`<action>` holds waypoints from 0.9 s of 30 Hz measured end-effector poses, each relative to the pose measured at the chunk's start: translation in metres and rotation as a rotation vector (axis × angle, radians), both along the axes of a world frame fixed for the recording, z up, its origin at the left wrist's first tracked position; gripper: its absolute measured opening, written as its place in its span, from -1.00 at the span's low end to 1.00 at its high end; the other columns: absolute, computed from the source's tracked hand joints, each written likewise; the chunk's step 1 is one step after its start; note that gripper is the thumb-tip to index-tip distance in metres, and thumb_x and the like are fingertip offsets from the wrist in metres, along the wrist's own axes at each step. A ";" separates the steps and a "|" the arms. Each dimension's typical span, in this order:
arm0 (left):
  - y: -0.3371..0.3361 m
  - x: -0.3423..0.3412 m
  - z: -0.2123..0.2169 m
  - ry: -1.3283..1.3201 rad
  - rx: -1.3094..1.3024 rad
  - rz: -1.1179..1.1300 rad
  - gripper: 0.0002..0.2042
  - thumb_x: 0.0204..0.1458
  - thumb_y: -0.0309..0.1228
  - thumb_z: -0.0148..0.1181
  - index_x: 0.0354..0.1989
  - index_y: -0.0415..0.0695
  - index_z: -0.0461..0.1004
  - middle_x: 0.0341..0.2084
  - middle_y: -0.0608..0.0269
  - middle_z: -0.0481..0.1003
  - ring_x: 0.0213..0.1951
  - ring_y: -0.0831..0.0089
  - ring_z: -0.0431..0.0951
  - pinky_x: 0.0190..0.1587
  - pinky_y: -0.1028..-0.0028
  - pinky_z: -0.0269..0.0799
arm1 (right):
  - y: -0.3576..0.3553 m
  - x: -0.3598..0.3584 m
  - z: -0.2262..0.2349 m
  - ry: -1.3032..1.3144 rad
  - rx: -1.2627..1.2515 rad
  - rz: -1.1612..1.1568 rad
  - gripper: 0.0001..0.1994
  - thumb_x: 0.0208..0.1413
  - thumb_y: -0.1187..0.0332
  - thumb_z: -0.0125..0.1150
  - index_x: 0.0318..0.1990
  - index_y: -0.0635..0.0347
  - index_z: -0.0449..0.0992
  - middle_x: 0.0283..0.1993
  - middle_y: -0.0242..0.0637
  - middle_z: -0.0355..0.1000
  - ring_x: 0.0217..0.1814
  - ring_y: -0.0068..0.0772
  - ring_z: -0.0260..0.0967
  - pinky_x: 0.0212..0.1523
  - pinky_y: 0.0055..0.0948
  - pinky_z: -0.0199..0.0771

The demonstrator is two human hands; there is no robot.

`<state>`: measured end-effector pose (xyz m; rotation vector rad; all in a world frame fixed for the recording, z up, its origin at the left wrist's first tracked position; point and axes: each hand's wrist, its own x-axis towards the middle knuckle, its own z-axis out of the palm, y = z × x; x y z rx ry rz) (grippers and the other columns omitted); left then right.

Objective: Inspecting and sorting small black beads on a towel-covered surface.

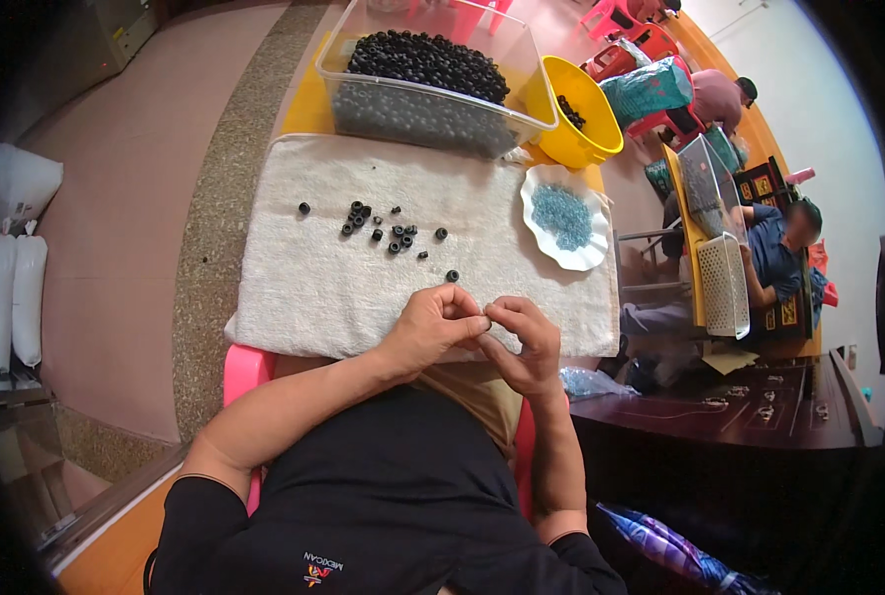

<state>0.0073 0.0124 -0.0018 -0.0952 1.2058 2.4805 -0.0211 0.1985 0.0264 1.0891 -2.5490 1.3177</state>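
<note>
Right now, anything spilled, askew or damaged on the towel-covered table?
Nothing plainly stands out. Small black pieces lie loose on the white towel, one stray piece apart at the left, but that looks more like working scatter than a spill. The blue bits sit inside the scalloped dish.

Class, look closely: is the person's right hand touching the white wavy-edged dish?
Apart. The head view shows bare pale towel between the right hand and the near rim of the white dish.

Whatever sits between the fingers (515,315) seems too small to tell.
</note>
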 end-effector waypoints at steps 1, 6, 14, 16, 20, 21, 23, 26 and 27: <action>0.000 0.001 0.002 -0.013 0.011 0.004 -0.88 0.11 -0.52 0.22 -0.26 -0.23 0.40 -0.39 0.24 0.53 -0.36 0.55 0.56 -0.28 0.54 0.55 | -0.002 0.002 -0.001 0.053 0.005 -0.022 -0.64 -0.14 0.56 0.38 -0.11 0.27 0.51 -0.18 -0.15 0.46 -0.17 -0.25 0.47 -0.17 -0.41 0.47; -0.001 -0.002 -0.002 0.046 -0.033 -0.008 -0.88 0.12 -0.51 0.21 -0.27 -0.24 0.39 -0.38 0.20 0.54 -0.33 0.53 0.57 -0.27 0.55 0.54 | -0.005 0.006 -0.003 0.206 0.009 -0.073 -0.58 -0.18 0.55 0.43 -0.08 0.20 0.49 -0.17 -0.14 0.48 -0.21 -0.15 0.48 -0.20 -0.30 0.49; 0.000 -0.002 -0.004 0.083 -0.048 -0.005 -0.89 0.15 -0.50 0.17 -0.23 -0.24 0.39 -0.38 0.19 0.55 -0.33 0.53 0.58 -0.26 0.55 0.55 | -0.010 0.004 -0.005 0.290 -0.059 -0.146 -0.49 -0.24 0.57 0.45 -0.03 0.29 0.44 -0.28 -0.14 0.54 -0.27 -0.24 0.56 -0.26 -0.37 0.54; 0.001 -0.002 -0.003 0.044 0.007 0.005 -0.89 0.17 -0.49 0.15 -0.21 -0.23 0.38 -0.37 0.21 0.55 -0.33 0.54 0.58 -0.27 0.54 0.58 | -0.008 0.004 -0.008 0.279 -0.065 -0.154 -0.49 -0.24 0.57 0.45 -0.03 0.29 0.44 -0.27 -0.14 0.54 -0.27 -0.25 0.56 -0.25 -0.37 0.54; 0.000 0.001 0.005 -0.044 0.045 -0.016 -0.88 0.16 -0.48 0.15 -0.20 -0.21 0.37 -0.37 0.21 0.55 -0.33 0.55 0.59 -0.29 0.52 0.62 | -0.008 0.004 -0.007 0.289 -0.051 -0.150 -0.49 -0.24 0.58 0.45 -0.04 0.29 0.44 -0.27 -0.14 0.54 -0.27 -0.25 0.56 -0.26 -0.35 0.54; 0.000 0.001 0.005 -0.061 0.036 -0.008 -0.89 0.16 -0.49 0.15 -0.21 -0.21 0.37 -0.37 0.21 0.55 -0.34 0.54 0.59 -0.30 0.51 0.62 | -0.008 0.003 -0.007 0.288 -0.052 -0.151 -0.49 -0.24 0.58 0.45 -0.04 0.29 0.44 -0.27 -0.14 0.54 -0.27 -0.25 0.56 -0.26 -0.35 0.54; 0.000 0.001 0.004 -0.078 0.028 -0.001 -0.89 0.16 -0.50 0.16 -0.22 -0.20 0.37 -0.37 0.21 0.55 -0.34 0.53 0.59 -0.32 0.50 0.63 | -0.008 0.002 -0.006 0.359 -0.016 -0.123 -0.51 -0.26 0.58 0.45 -0.07 0.29 0.46 -0.28 -0.13 0.53 -0.26 -0.19 0.55 -0.28 -0.34 0.54; 0.000 0.000 -0.002 -0.021 0.000 0.003 -0.89 0.15 -0.51 0.16 -0.24 -0.20 0.36 -0.38 0.21 0.55 -0.35 0.53 0.59 -0.31 0.50 0.62 | -0.010 0.003 0.000 0.401 0.019 -0.083 -0.53 -0.28 0.59 0.43 -0.09 0.31 0.47 -0.27 -0.10 0.53 -0.27 -0.12 0.53 -0.28 -0.32 0.54; 0.000 -0.001 -0.006 0.031 -0.029 0.013 -0.89 0.15 -0.51 0.17 -0.25 -0.21 0.35 -0.39 0.20 0.55 -0.35 0.53 0.59 -0.30 0.50 0.62 | -0.011 0.003 0.002 0.400 0.019 -0.083 -0.53 -0.28 0.59 0.43 -0.09 0.31 0.47 -0.27 -0.10 0.53 -0.27 -0.12 0.53 -0.28 -0.32 0.54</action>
